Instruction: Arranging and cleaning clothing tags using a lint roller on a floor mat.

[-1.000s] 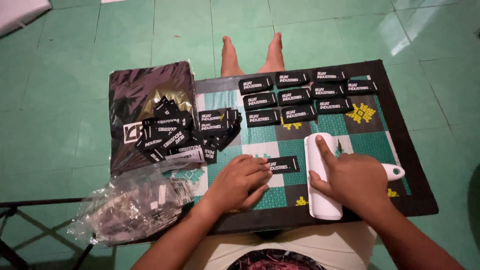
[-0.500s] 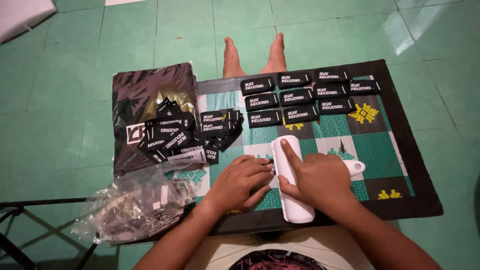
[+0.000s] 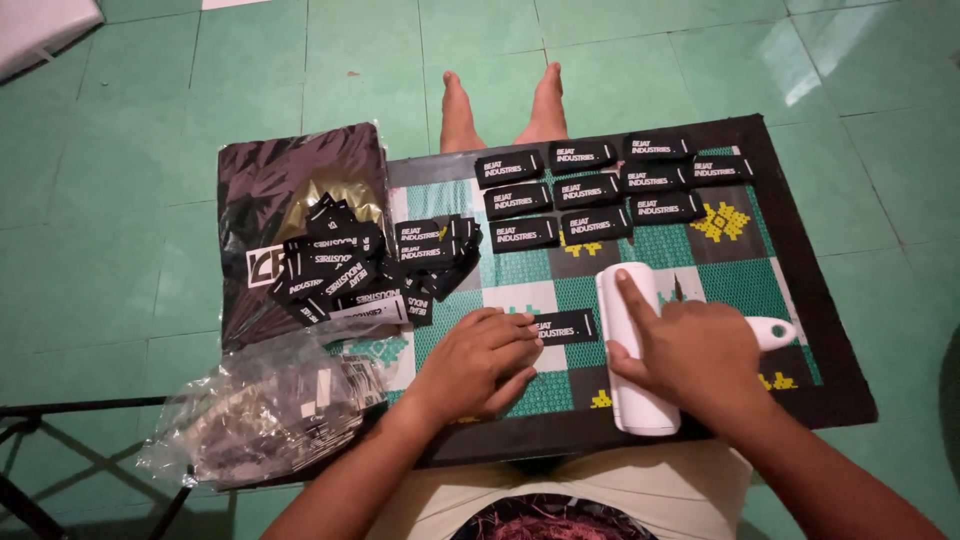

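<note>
Green floor tiles (image 3: 150, 130) are seen around a patterned mat (image 3: 830, 330) laid over the seated person's legs, bare feet (image 3: 505, 105) showing past its far edge. On the mat's left part a dark bag (image 3: 300, 180) lies under a loose pile of black labels (image 3: 360, 265), and a crinkled clear plastic bag (image 3: 260, 410) sits at the near left corner. Ten labels (image 3: 600, 185) are set in neat rows at the far side.

Compared with a second ago, the white lint roller (image 3: 625, 300) has been brought leftwards — it now lies just right of the single label (image 3: 563, 326), its handle (image 3: 772, 332) pointing right. That label looks next in line for rolling.

The right hand (image 3: 690, 355) is pressed on top of the roller, index finger stretched along it; it is held down rather than clasped. The left hand (image 3: 485, 362) is curled loosely, fingertips pinning the label's left end to the mat — nothing is gripped. The label is flat, black, with white print.
</note>
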